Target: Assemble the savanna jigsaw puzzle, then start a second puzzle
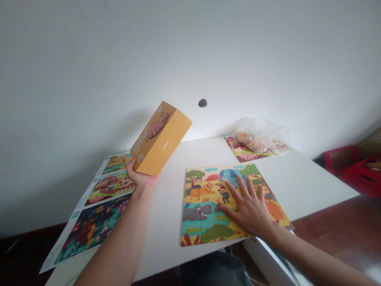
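Observation:
My left hand (pixel 143 174) grips the lower end of a yellow cardboard box (pixel 163 139), which is tilted and raised above the table. Pink cartoon animals and white lettering decorate one of its faces. Flat on an assembled jigsaw puzzle (pixel 198 194) rests my right hand (pixel 248 202), its fingers spread. The puzzle pictures a hippo, a leopard, an elephant, a lion and a person among trees and water. Part of its picture is hidden under my palm.
A sheet of printed pictures (pixel 101 210) lies along the table's left side. At the back right, a clear plastic bag (pixel 258 137) of small pieces sits on a farm picture (pixel 242 153). The white table (pixel 321 186) adjoins a wall. Red containers (pixel 357 174) stand beyond its right edge.

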`<action>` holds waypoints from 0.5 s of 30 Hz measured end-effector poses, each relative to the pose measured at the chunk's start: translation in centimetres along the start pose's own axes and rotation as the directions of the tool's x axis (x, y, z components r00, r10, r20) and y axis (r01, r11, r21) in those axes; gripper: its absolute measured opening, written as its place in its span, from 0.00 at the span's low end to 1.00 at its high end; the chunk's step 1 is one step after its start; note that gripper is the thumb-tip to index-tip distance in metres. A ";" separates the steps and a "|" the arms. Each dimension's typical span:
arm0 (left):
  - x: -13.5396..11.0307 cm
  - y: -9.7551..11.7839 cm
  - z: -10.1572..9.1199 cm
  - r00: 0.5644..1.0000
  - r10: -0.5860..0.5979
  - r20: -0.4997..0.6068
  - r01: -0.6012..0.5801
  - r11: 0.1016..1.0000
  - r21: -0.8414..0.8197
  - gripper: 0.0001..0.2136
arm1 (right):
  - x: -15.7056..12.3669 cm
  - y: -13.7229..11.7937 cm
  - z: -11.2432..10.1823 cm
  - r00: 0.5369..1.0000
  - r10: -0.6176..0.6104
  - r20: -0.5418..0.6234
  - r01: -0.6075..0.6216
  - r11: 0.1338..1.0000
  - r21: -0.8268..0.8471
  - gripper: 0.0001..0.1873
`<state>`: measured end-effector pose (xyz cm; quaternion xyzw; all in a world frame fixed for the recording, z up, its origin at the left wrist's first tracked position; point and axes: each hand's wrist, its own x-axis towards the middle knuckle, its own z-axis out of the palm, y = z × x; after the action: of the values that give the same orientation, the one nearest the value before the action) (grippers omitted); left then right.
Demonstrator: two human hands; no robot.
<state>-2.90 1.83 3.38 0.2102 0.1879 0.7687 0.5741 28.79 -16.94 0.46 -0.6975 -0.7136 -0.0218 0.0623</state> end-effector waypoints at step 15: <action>-0.1 -0.1 0.2 1.000 -0.007 -0.029 0.008 1.000 0.012 0.24 | -1.2 6.6 -0.4 1.000 -0.029 0.007 0.030 0.999 -0.015 0.41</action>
<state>-2.66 1.81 3.47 0.2017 0.2015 0.7684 0.5729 35.42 -18.01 0.35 -0.6874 -0.7238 -0.0258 0.0541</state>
